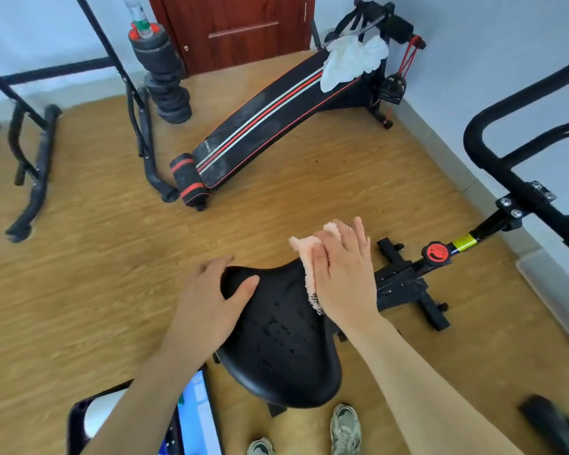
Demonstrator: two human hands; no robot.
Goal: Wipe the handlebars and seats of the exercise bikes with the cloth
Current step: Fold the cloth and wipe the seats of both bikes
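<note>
At your far left a black tubular metal stand sits on the light wooden plank floor. Right of it, a stack of black weight plates stands by the wall with a clear plastic bottle upright on top, close to a red-brown wooden door. Low in view, a dark-framed tablet with a lit screen shows partly behind your left forearm.

Your left hand grips the left rim of the black padded bike seat: the thumb lies on the top surface and the fingers wrap over the edge. The seat is in the lower middle of the view, right below you, its dimpled top facing up. Beyond it, a black sit-up bench with red and white stripes slants toward the corner, with a crumpled white rag draped on its raised end.

The pink fluffy cloth lies on the seat's far right part, under your right hand. That hand is flat, its straight, spread fingers pressing the cloth down. Some of the cloth sticks out to the left of the fingers, and a patterned edge shows beside the heel of the palm. Your grey trainers stand on the floor just below the seat.

Further right, a round red knob sits on the black bike frame. The black curved handlebars rise along the pale wall, well apart from both hands.
</note>
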